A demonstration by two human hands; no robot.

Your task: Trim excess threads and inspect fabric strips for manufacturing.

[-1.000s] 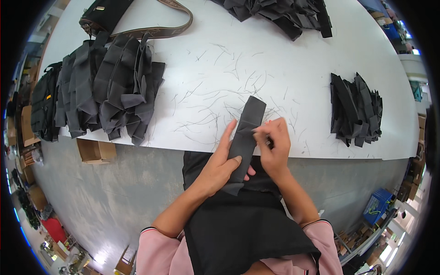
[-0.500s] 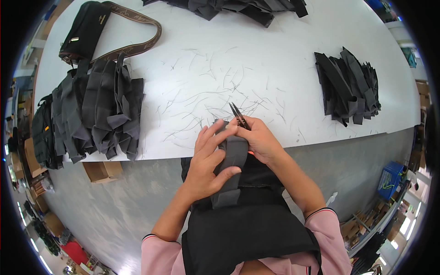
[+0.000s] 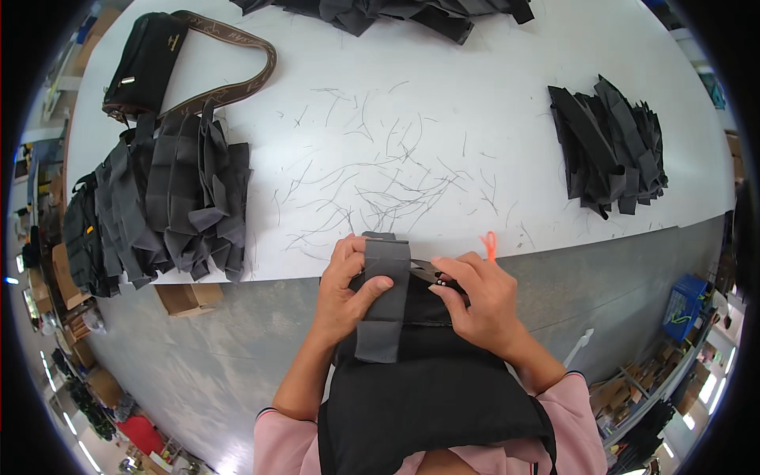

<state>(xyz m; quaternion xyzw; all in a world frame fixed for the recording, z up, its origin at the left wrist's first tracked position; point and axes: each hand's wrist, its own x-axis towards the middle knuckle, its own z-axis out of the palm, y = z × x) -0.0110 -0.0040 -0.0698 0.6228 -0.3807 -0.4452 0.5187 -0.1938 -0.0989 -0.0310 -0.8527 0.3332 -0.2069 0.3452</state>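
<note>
A dark grey fabric strip with stitched cross seams hangs over the table's front edge, gripped by my left hand with the thumb on its face and the fingers behind. At the strip's right edge are the blades of small black thread snips. My right hand is closed round these snips, and an orange loop sticks up behind its knuckles. Cut threads lie scattered on the white table beyond both hands.
Grey strips are heaped at the left, with more strips at the right and at the far edge. A black bag with a brown strap lies at the back left. Below the table sits a cardboard box.
My right hand has drawn back toward me and turned the snips from pointing away to pointing left at the strip's edge. My left hand has spread the strip flatter and lowered it.
</note>
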